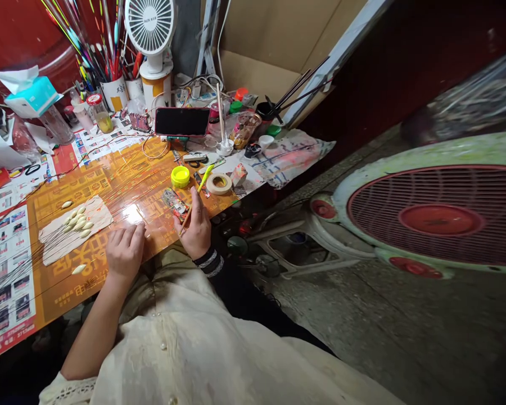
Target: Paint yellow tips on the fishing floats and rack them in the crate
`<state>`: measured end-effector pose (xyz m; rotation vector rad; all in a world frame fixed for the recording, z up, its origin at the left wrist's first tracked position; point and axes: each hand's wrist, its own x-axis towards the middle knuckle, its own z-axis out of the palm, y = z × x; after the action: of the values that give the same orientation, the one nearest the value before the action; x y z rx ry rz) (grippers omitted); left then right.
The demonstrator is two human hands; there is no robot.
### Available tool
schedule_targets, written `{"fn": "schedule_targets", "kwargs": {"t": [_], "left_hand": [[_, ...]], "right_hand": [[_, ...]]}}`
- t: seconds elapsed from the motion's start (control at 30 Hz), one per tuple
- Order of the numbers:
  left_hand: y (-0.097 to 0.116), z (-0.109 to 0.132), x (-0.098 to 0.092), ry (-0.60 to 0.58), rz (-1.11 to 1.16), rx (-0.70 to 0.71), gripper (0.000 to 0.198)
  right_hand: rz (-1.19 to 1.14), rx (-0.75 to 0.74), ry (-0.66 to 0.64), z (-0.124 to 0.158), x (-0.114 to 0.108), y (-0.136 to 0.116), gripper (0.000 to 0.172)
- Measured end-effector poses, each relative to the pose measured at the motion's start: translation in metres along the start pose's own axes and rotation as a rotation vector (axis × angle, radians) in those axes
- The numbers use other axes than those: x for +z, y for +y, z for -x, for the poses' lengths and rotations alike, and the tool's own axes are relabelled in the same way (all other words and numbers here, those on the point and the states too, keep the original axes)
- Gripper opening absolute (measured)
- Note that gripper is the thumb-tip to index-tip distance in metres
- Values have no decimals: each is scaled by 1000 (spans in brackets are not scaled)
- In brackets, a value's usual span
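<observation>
My right grip (196, 225) is clamped on a thin float (203, 183) with a yellow-green tip. My left grip (124, 253) rests apart and empty on the bench (84, 292), with pale float bodies (76, 224) on paper (99, 214) just left of it. Past the right grip lie a yellow cap (180, 176) and a tape roll (219, 183).

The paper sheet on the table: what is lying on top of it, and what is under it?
Pale float bodies and thin wires lie on the paper sheet. Anything under it is covered, unseen.
</observation>
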<state>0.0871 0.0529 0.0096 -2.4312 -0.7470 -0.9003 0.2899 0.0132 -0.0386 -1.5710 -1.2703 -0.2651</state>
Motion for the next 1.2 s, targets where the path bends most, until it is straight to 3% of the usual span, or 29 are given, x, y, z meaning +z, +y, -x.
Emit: {"fn": "schedule_targets", "kwargs": {"t": [0.17, 0.3, 0.37, 0.53, 1.2], "left_hand": [[1, -2, -1, 24, -40, 10, 31], [2, -1, -1, 26, -40, 1, 29], [2, -1, -2, 32, -46, 0, 28], [2, -2, -3, 31, -56, -19, 24], [4, -2, -4, 6, -96, -52, 21]], "right_hand": [[-14, -159, 74, 8, -15, 7, 79], [-161, -396, 101, 32, -36, 19, 60], [-260, -444, 74, 44, -41, 24, 54], [-398, -406, 65, 56, -36, 26, 53], [-394, -330, 121, 52, -25, 26, 48]]}}
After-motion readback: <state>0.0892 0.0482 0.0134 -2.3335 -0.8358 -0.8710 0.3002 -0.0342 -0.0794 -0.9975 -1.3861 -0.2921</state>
